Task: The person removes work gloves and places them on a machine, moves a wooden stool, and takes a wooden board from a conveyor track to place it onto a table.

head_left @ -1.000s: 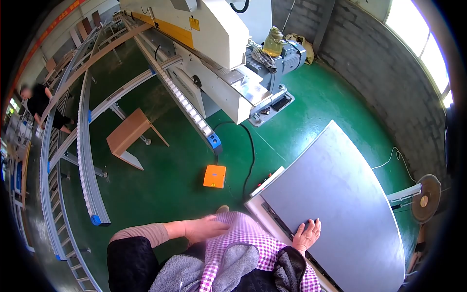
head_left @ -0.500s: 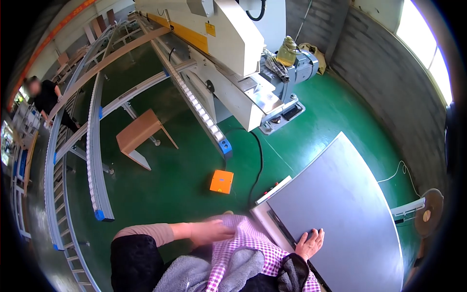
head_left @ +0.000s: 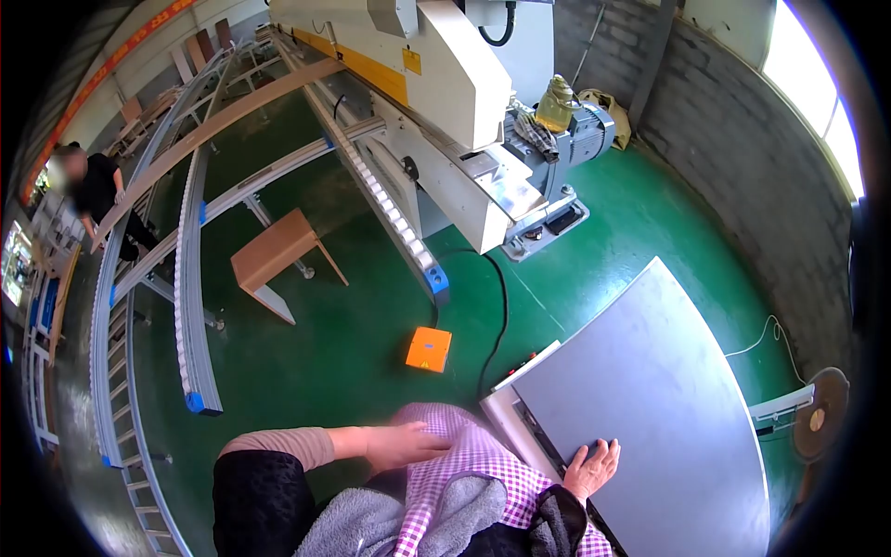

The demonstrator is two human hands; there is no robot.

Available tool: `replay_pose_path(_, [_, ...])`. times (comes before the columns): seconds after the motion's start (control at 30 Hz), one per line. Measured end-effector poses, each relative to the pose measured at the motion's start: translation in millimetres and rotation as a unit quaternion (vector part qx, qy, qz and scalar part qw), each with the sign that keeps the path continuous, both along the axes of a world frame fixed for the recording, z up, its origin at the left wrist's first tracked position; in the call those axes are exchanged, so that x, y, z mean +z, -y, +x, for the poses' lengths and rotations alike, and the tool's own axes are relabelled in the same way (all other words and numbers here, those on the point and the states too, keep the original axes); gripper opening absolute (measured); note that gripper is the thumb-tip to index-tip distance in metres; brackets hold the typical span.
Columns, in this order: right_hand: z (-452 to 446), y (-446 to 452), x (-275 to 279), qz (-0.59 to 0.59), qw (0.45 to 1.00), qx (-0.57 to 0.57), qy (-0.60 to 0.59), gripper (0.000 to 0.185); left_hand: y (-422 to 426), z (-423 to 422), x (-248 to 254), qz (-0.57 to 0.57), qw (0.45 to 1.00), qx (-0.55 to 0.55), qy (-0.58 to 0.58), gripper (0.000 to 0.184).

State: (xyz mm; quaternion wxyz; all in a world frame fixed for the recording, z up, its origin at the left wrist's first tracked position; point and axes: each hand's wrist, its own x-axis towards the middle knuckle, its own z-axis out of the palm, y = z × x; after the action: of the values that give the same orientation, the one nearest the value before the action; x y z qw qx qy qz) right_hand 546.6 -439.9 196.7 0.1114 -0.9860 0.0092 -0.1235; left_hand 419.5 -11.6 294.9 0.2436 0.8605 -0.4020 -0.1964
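My left hand (head_left: 406, 444) lies flat on the purple checkered cloth (head_left: 473, 450) over my lap, its fingers partly hidden by the folds. My right hand (head_left: 591, 469) rests with spread fingers on the left edge of the grey tabletop (head_left: 668, 399), holding nothing. Red buttons sit at the table's near-left corner. An orange box (head_left: 429, 350) lies on the green floor in front of me.
A large white machine (head_left: 455, 74) stands ahead, with roller rails (head_left: 190, 306) at the left carrying a long brown board (head_left: 218, 123). A person (head_left: 97, 190) stands beside them. A brown panel piece (head_left: 277, 249) is on the floor. A round fan (head_left: 820, 416) is at the right.
The view has shifted, so the machine, rails and orange box appear farther right and lower. Both hands keep their places on the cloth and the tabletop. The person at the far left has shifted slightly.
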Motion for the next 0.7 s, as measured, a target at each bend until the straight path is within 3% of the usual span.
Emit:
replay_pose_path(0.23, [0.9, 7.6, 12.3, 0.002, 1.0, 0.022, -0.011, 0.043, 26.3, -9.8, -1.0, 0.005, 1.0, 0.006, -0.011, 0.073])
replay_pose_path(0.37, [5.4, 29.3, 29.3, 0.074, 0.992, 0.068, -0.072, 0.045, 51.0, -19.6, 4.6, 0.007, 0.999, 0.017, -0.028, 0.074])
replay_pose_path(0.43, [10.1, 44.6, 19.6, 0.024, 0.999, 0.042, -0.007, 0.046, 63.1, -25.4, 10.0, 0.007, 0.999, 0.027, -0.035, 0.074])
replay_pose_path(0.57, [16.1, 76.4, 21.3, -0.022, 1.0, 0.012, -0.003, 0.05, 89.1, -50.1, 31.9, -0.008, 0.996, 0.066, -0.063, 0.076])
replay_pose_path(0.63, [19.5, 89.9, 16.2, -0.028, 0.999, -0.001, -0.037, 0.053, 101.9, -70.9, 25.8, 0.017, 0.992, 0.082, -0.092, 0.077])
replay_pose_path(0.7, [21.9, 99.0, 9.0, -0.041, 0.997, -0.028, -0.058, 0.054, 107.1, -95.6, 0.7, 0.001, 0.995, 0.093, -0.039, 0.075])
